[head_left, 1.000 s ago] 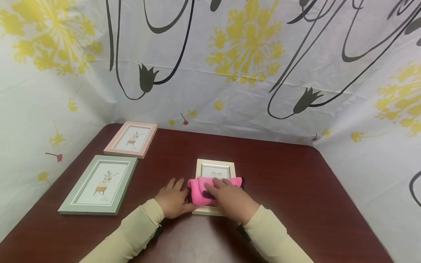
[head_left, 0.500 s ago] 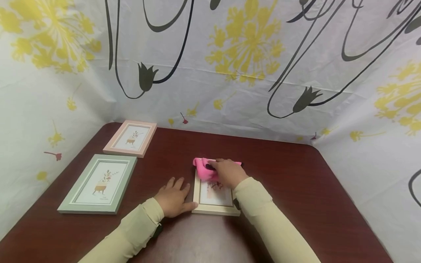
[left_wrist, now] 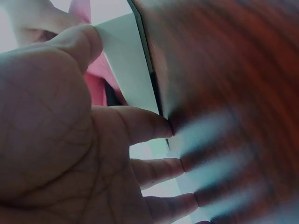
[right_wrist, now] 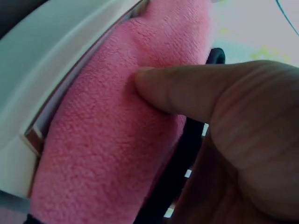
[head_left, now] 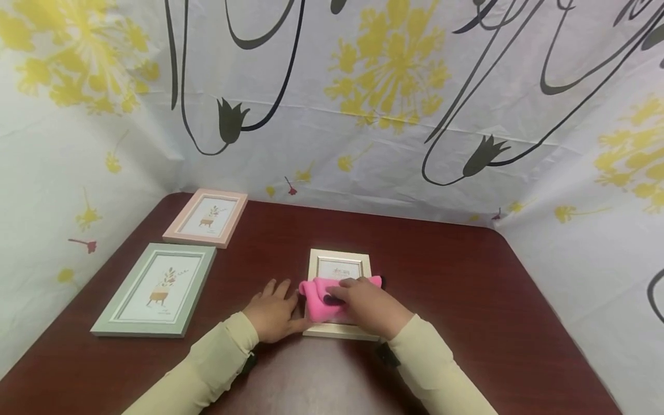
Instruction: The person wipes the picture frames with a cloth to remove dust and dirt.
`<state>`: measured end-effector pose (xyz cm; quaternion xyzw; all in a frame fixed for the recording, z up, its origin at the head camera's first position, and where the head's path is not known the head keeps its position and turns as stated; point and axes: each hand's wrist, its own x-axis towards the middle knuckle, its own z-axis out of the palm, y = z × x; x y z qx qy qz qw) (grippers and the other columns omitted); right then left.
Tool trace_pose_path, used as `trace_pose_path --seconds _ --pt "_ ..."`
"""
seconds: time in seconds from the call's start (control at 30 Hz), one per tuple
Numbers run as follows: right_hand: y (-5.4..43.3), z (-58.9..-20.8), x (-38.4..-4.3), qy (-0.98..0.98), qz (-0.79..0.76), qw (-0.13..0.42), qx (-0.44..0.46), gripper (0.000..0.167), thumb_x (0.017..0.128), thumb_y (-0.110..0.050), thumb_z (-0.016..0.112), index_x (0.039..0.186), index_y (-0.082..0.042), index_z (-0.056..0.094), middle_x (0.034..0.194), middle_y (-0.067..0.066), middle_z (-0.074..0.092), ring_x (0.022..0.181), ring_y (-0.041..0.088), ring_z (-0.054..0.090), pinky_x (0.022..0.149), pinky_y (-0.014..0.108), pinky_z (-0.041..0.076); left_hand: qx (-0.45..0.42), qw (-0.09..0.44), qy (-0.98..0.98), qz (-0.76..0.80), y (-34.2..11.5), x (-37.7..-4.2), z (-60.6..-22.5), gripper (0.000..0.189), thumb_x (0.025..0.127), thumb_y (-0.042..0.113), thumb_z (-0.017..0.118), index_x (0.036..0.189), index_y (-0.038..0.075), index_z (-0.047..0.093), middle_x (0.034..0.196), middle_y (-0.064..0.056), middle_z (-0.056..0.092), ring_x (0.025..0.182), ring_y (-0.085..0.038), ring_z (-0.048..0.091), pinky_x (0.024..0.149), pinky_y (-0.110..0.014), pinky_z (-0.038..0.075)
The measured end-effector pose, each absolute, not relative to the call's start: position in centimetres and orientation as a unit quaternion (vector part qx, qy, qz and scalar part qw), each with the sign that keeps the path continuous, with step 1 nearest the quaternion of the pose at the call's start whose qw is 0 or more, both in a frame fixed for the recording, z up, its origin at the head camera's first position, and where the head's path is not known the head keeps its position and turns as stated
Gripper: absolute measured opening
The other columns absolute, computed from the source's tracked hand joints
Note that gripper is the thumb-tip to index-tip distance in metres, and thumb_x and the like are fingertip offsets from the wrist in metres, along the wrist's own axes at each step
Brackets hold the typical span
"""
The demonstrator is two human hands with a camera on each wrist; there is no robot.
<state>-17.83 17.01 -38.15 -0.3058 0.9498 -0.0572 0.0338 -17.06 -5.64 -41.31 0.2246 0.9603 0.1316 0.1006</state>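
The left hand (head_left: 271, 312) lies flat with fingers spread, fingertips on the table and thumb against the left edge of a cream rectangular picture frame (head_left: 337, 331). The right hand (head_left: 376, 308), just apart from the left, grips a folded, fluffy pink cloth with black trim (head_left: 320, 305) between thumb and fingers, holding it across the middle of that frame, whose far end shows lettering. Both wrists have pale yellow sleeves (head_left: 207, 363). Well to the left lie a mint-green rectangular picture frame (head_left: 157, 291) and, beyond it, a light pink one (head_left: 206, 219). All three frames lie on a glossy red-brown wooden table (head_left: 441, 276), backed by white flower-printed fabric (head_left: 290, 98)
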Motion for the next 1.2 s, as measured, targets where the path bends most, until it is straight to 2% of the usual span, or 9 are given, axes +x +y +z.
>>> trace_pose_path --seconds 0.2,0.4,0.53,0.63,0.73,0.83,1.0,1.1,1.2 --pt "17.7 -38.2 -17.4 0.943 -0.076 -0.001 -0.323 0.039 0.089 -0.018 0.076 0.127 -0.017 0.070 0.124 0.008 0.066 0.114 0.029 0.062 0.093 0.042 0.051 0.223 0.096 0.960 0.141 -5.7 -17.1 -41.3 0.078 0.092 0.058 0.060 0.137 -0.005 0.055 0.146 -0.028 0.042 0.134 -0.055 0.034 0.101 -0.064 0.038" --pt "18.4 -37.1 -16.7 0.936 -0.086 -0.055 -0.338 0.043 0.086 -0.007 0.076 0.128 -0.018 0.069 0.124 0.001 0.068 0.117 0.021 0.062 0.094 0.040 0.051 0.221 0.111 0.950 0.189 -6.3 -17.5 -41.8 0.080 0.089 0.060 0.062 0.139 -0.003 0.055 0.148 -0.027 0.041 0.136 -0.053 0.032 0.103 -0.064 0.036" --pt "18.5 -36.7 -15.8 0.926 -0.066 -0.091 -0.360 0.046 0.085 -0.011 0.079 0.130 -0.018 0.068 0.126 0.001 0.066 0.117 0.022 0.061 0.090 0.039 0.054 0.219 0.128 0.939 0.232 -7.2 -18.7 -41.6 0.076 0.089 0.053 0.066 0.140 -0.002 0.054 0.147 -0.027 0.042 0.137 -0.048 0.034 0.106 -0.060 0.035" --pt "18.0 -37.3 -14.9 0.911 -0.036 -0.105 -0.396 0.046 0.086 -0.019 0.079 0.130 -0.017 0.067 0.126 0.003 0.066 0.117 0.025 0.061 0.092 0.040 0.052 0.220 0.131 0.932 0.255 -8.0 -19.7 -41.5 0.066 0.094 0.043 0.064 0.140 -0.002 0.053 0.145 -0.027 0.045 0.137 -0.044 0.038 0.108 -0.058 0.034" --pt "17.7 -38.2 -14.0 0.899 -0.005 -0.099 -0.426 0.042 0.089 -0.020 0.074 0.131 -0.018 0.066 0.126 0.005 0.066 0.118 0.028 0.059 0.098 0.042 0.049 0.228 0.135 0.925 0.271 -8.3 -20.6 -41.5 0.058 0.098 0.037 0.059 0.142 0.000 0.052 0.144 -0.025 0.046 0.136 -0.041 0.040 0.108 -0.057 0.035" --pt "17.5 -38.7 -13.3 0.897 0.012 -0.088 -0.433 0.045 0.089 -0.015 0.071 0.134 -0.021 0.065 0.131 0.008 0.063 0.122 0.031 0.055 0.100 0.046 0.047 0.229 0.142 0.921 0.281 -8.1 -21.4 -41.6 0.058 0.099 0.040 0.057 0.143 0.003 0.051 0.145 -0.024 0.046 0.137 -0.040 0.040 0.108 -0.057 0.034" --pt "17.1 -39.0 -12.6 0.913 0.012 -0.047 -0.406 0.052 0.092 -0.008 0.066 0.140 -0.028 0.059 0.143 0.011 0.054 0.132 0.036 0.047 0.099 0.053 0.046 0.215 0.153 0.931 0.251 -7.2 -22.4 -41.9 0.068 0.095 0.050 0.058 0.146 0.006 0.049 0.151 -0.024 0.038 0.142 -0.046 0.028 0.110 -0.065 0.024" --pt "16.9 -39.1 -12.4 0.917 0.021 -0.031 -0.396 0.054 0.093 -0.007 0.064 0.141 -0.030 0.059 0.144 0.011 0.053 0.132 0.037 0.047 0.098 0.054 0.046 0.208 0.156 0.938 0.228 -6.7 -22.8 -42.1 0.071 0.093 0.053 0.060 0.147 0.010 0.049 0.154 -0.024 0.034 0.143 -0.049 0.022 0.109 -0.070 0.019" --pt "16.9 -39.1 -12.4 0.916 0.033 -0.040 -0.399 0.053 0.092 -0.008 0.066 0.139 -0.031 0.060 0.142 0.011 0.055 0.129 0.036 0.049 0.099 0.051 0.046 0.202 0.159 0.941 0.221 -6.3 -23.1 -42.1 0.071 0.092 0.054 0.060 0.147 0.012 0.049 0.155 -0.023 0.031 0.143 -0.052 0.019 0.108 -0.072 0.017"
